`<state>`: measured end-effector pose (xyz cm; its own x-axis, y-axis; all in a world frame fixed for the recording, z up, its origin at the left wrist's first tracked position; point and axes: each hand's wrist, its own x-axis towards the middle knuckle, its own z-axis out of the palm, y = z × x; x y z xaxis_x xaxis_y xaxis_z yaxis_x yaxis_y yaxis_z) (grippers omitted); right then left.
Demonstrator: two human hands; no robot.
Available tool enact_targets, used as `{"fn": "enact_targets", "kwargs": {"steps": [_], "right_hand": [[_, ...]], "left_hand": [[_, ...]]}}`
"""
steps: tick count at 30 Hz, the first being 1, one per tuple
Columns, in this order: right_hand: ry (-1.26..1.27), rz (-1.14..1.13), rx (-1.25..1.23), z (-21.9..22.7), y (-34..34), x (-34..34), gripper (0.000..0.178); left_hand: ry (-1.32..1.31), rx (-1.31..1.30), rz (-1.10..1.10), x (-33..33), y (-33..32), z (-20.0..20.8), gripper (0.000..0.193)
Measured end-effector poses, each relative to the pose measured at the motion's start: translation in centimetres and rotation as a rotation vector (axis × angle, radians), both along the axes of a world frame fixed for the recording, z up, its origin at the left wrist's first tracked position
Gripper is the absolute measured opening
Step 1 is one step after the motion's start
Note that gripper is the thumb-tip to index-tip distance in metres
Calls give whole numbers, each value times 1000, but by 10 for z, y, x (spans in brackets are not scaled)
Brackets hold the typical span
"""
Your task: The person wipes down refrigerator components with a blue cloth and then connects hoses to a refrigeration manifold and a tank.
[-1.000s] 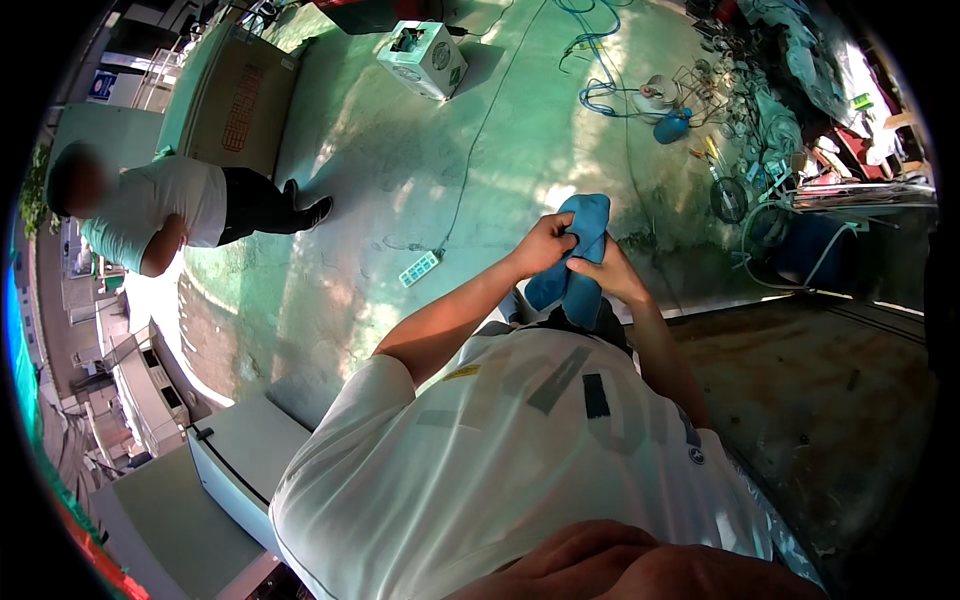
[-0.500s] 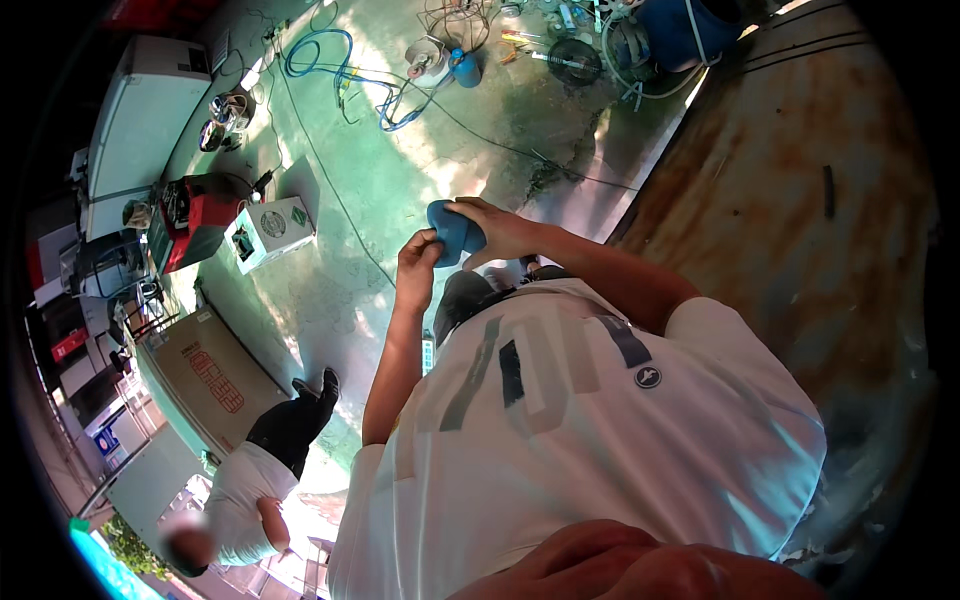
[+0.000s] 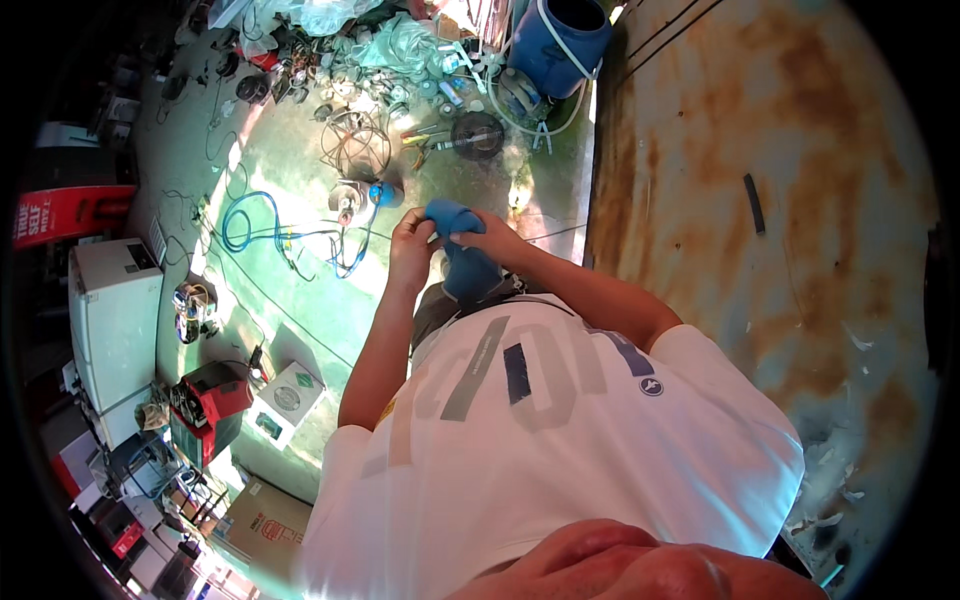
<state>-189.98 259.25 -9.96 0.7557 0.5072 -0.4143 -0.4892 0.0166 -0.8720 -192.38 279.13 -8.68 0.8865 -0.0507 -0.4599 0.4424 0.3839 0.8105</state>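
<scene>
Head view: past the white shirt [image 3: 600, 440], a blue cloth [image 3: 470, 270] is held up, its left edge pinched by the left hand [image 3: 412, 240], its right side gripped by the right hand [image 3: 490, 240]. Beyond the cloth, a blue canister [image 3: 383, 194] is seen leftward; farther off, a blue barrel [image 3: 532, 50] is seen rightward.

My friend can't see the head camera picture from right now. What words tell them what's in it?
The person's left hand and right hand hold a soft-looking blue item just past their white shirt. On the greenish floor are a looped blue hose or cable and a white box; a rust-stained surface fills the right side.
</scene>
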Motion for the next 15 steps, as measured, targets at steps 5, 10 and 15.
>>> {"fn": "enact_targets", "kwargs": {"steps": [5, 10, 15], "right_hand": [[-71, -266, -309, -1, -50, 112, 40], [-156, -531, -753, -65, -177, 255, 43], [-321, -449, -1305, -92, -260, 455, 56]], "left_hand": [[-247, 321, -137, 91, 47, 2, 23], [54, 413, 55, 90, 110, -36, 23], [470, 460, 310, 8, 159, -95, 26]]}}
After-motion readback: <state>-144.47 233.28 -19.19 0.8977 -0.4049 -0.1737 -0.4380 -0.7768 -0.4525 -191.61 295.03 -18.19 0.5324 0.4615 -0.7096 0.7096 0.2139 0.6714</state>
